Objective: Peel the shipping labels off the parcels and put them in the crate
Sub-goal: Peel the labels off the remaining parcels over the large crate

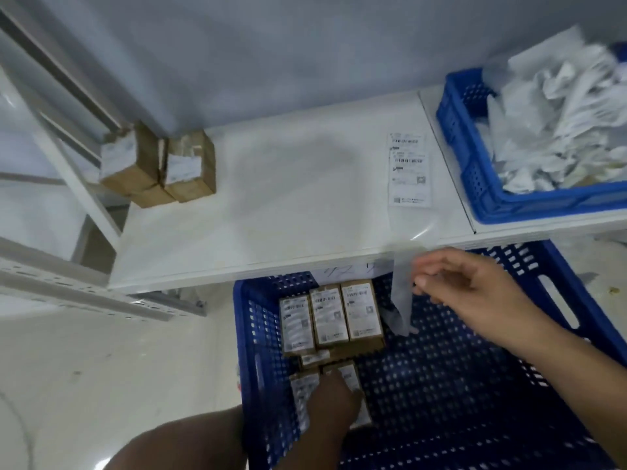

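Observation:
A blue perforated crate (458,385) stands on the floor under the white table (271,205). Three labelled brown parcels (330,317) lie side by side at its back, more nearer me. My left hand (334,400) reaches down into the crate and rests on the near parcels (307,395); its grip is hidden. My right hand (464,283) hovers at the table's front edge, fingers pinching a pale translucent strip (402,300) that hangs down into the crate. A sheet of shipping labels (409,169) lies flat on the table.
A second blue crate (475,184) at the table's right is heaped with crumpled white paper (559,123). Brown parcels (159,164) are stacked at the table's back left corner. White shelf frames (68,164) stand to the left, pale floor below.

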